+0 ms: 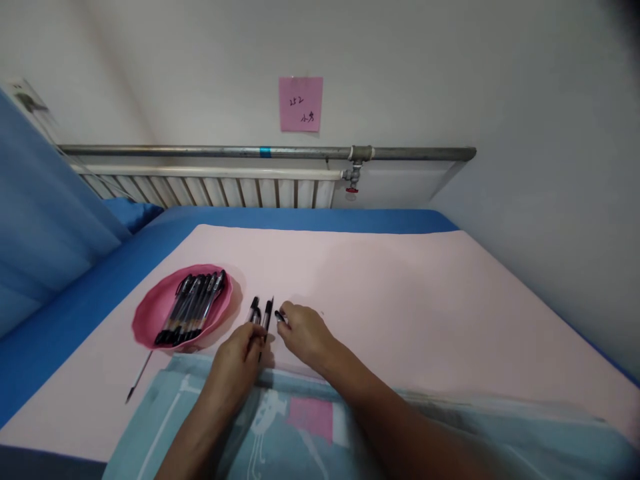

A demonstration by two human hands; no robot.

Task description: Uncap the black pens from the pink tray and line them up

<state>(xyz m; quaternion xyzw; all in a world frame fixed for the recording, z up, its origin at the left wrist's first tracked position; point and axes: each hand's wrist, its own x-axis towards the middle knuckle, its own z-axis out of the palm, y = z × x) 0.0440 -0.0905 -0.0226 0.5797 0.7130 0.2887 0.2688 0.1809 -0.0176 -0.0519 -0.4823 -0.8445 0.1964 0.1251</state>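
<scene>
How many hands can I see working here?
2: the left hand, lower right of the pink bowl, with its fingers on some pens, and the right hand beside it, pinching a small black piece.

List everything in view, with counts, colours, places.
Bowl: one, pink, left
Pens: several, black and clear, in bowl
Loose pens: a few, black, right of bowl
Thin rod: one, pale, dark-tipped, near bowl
Mat: one, pink, over blue covering
Patterned cloth: one, teal, foreground
Curtain: one, blue, left
Note: one, pink, on wall
Radiator: one, white, against wall
Pipe: one, grey, above radiator
Valve: one, grey and red, by radiator
Outlet: one, white, upper left
Left hand: one, holding loose pens
Right hand: one, holding small black piece
</scene>
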